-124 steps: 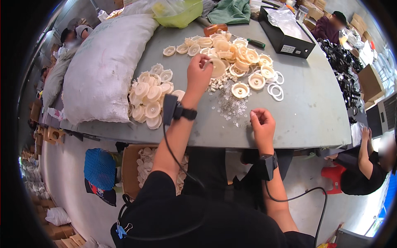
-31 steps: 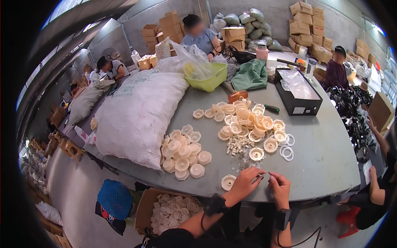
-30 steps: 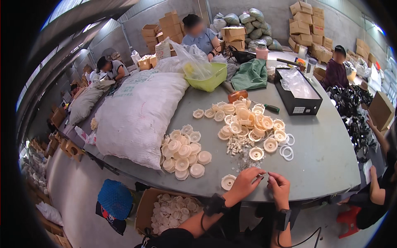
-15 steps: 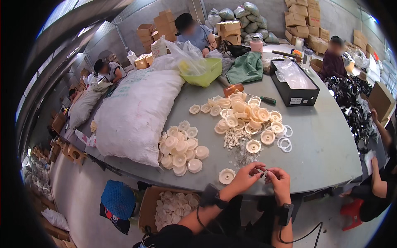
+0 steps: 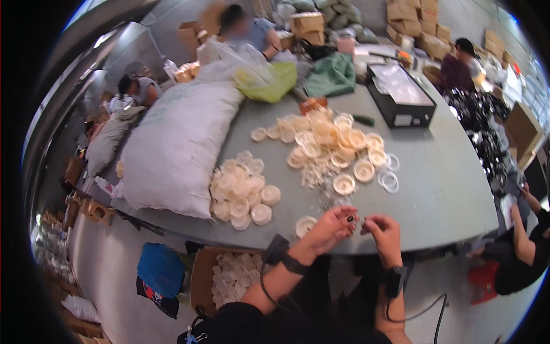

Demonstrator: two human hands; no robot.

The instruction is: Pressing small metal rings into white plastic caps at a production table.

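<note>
Above the table [image 5: 438, 192], if the left hand [image 5: 331, 229]'s loosely curled hold slips, with the right hand [image 5: 387, 235] pinched at three o'clock, contents unclear, a wheel [image 5: 303, 225] at nine and heaped bits [image 5: 330, 201] at twelve, the dark piece [image 5: 350, 218] it holds could drop.

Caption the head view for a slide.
Left hand, with a small dark piece, close beside the right hand, before heaped cream plastic discs on a grey table.

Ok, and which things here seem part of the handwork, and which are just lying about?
Probably in the work, judging by nearness:
cream round part beside the left hand
tiny clear bits
small pale pegs
cream parts pile

Probably just lying about:
green cloth
black box
lime-green basin
</note>
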